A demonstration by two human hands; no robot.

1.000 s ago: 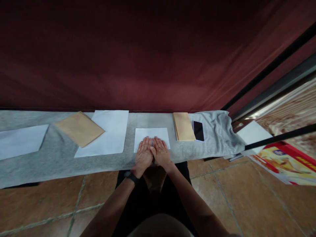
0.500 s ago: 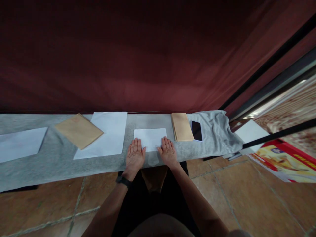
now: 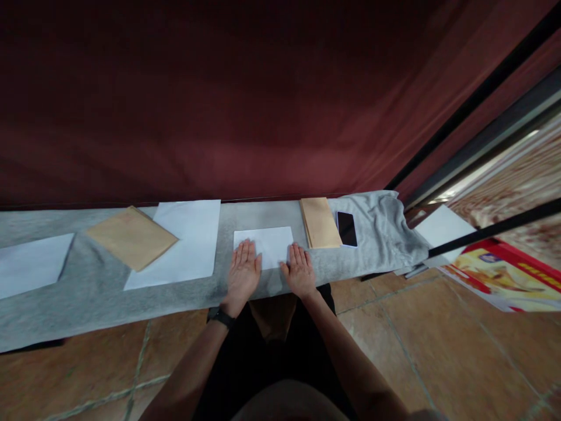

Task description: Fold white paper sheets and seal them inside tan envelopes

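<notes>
A small white sheet of paper (image 3: 269, 245), perhaps folded, lies flat on the grey cloth in front of me. My left hand (image 3: 243, 272), with a dark band on its wrist, rests flat over the sheet's lower left part, fingers stretched out. At the lower right edge of the same sheet lies my right hand (image 3: 300, 272), also flat, its fingers stretched away from me. Neither hand grips anything. Just right of the sheet are brown envelopes (image 3: 321, 223), stacked slightly askew.
A dark phone (image 3: 347, 228) lies beside the envelopes. To the left, another brown envelope (image 3: 132, 238) overlaps a large white sheet (image 3: 193, 234); more white paper (image 3: 33, 263) lies farther left. Grey cloth (image 3: 105, 301) covers the narrow table. A colourful box (image 3: 508, 275) stands at right, below dark bars.
My left hand has slid slightly up and inward over the small sheet, covering more of its left part. My right hand stays nearly in place. The view has tilted a little.
</notes>
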